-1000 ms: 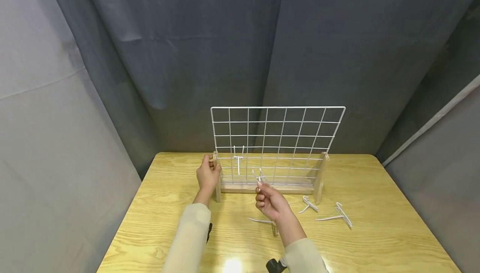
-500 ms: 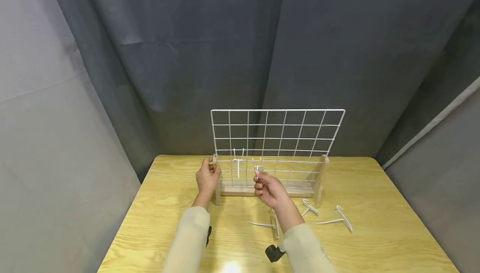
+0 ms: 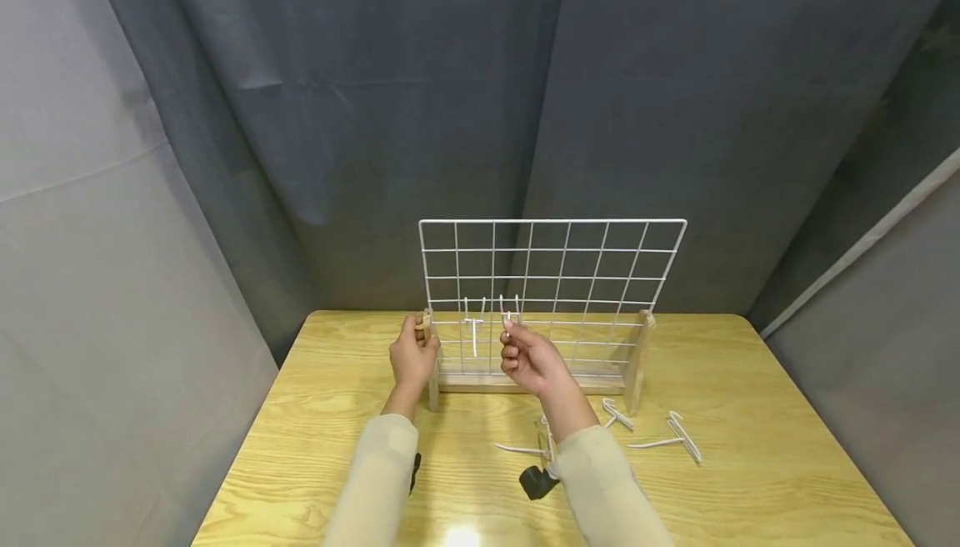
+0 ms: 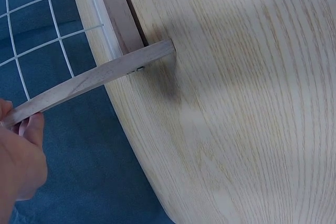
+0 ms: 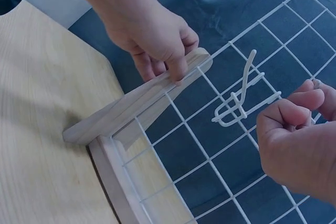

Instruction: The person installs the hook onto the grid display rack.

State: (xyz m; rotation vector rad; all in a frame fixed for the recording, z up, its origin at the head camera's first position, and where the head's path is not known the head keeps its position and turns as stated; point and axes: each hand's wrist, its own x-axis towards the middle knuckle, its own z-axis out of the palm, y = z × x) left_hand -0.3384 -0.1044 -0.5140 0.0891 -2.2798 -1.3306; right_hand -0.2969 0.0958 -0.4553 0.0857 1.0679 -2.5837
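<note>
left hand [image 3: 412, 360]: grip around wooden upright [image 4: 105, 73] | right hand [image 3: 534, 363]: raised before wire grid [image 3: 581, 278], grip pinching white hook [image 3: 510, 313]

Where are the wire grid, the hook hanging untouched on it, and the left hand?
Wire grid [image 3: 552, 220], head view: on its top bar.
Untouched hook [image 5: 245, 80], right wrist view: on its prong.
Left hand [image 3: 412, 361], head view: on its back.

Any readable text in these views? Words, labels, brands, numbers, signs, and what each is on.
None: no word, label, brand, number or sign can be read in any view.
Wooden upright, left wrist view: small dark marks, too small to tell if print or hardware.
Black device by the right sleeve: no lettering can be made out.
Wire grid and hung hook: no text visible.
</note>
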